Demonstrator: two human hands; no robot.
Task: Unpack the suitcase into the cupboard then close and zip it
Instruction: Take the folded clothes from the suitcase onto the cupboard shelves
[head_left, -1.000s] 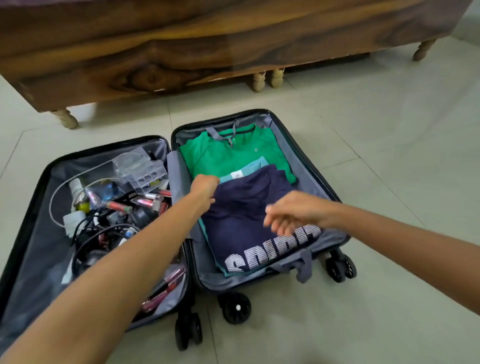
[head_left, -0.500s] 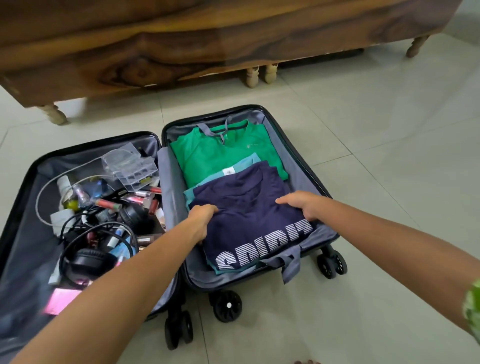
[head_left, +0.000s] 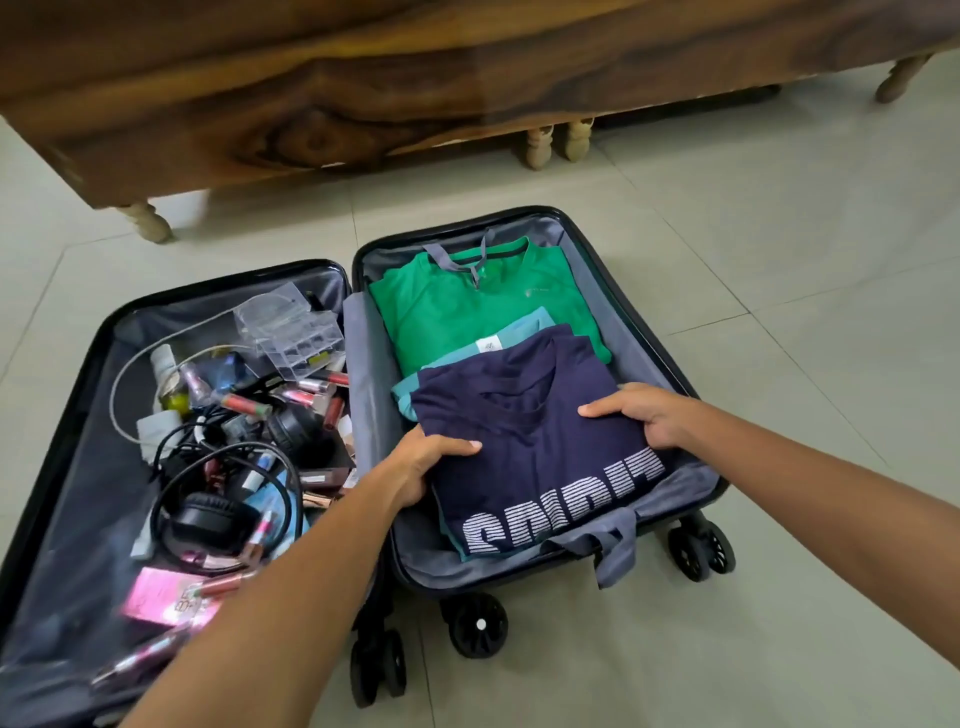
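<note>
A black suitcase (head_left: 540, 214) lies open flat on the tiled floor. Its right half holds folded clothes: a navy shirt (head_left: 524, 415) with white letters on top, a teal garment (head_left: 524, 327) under it, and a green shirt (head_left: 467, 306) further back. My left hand (head_left: 423, 462) grips the navy shirt's left edge, thumb on top and fingers underneath. My right hand (head_left: 641, 415) grips its right edge the same way. The suitcase's left half (head_left: 67, 467) holds loose cosmetics, cables and headphones (head_left: 208, 514).
A dark wooden piece of furniture (head_left: 363, 78) on turned legs stands just behind the suitcase. A clear plastic organiser (head_left: 291, 332) and a pink box (head_left: 166, 597) lie in the left half. Grey straps (head_left: 613, 551) hang over the near rim. Bare tiles lie to the right.
My left hand slid down from the shirt's upper left corner to its left side. My right hand came down from above and took its right edge. Both thumbs now lie on top.
</note>
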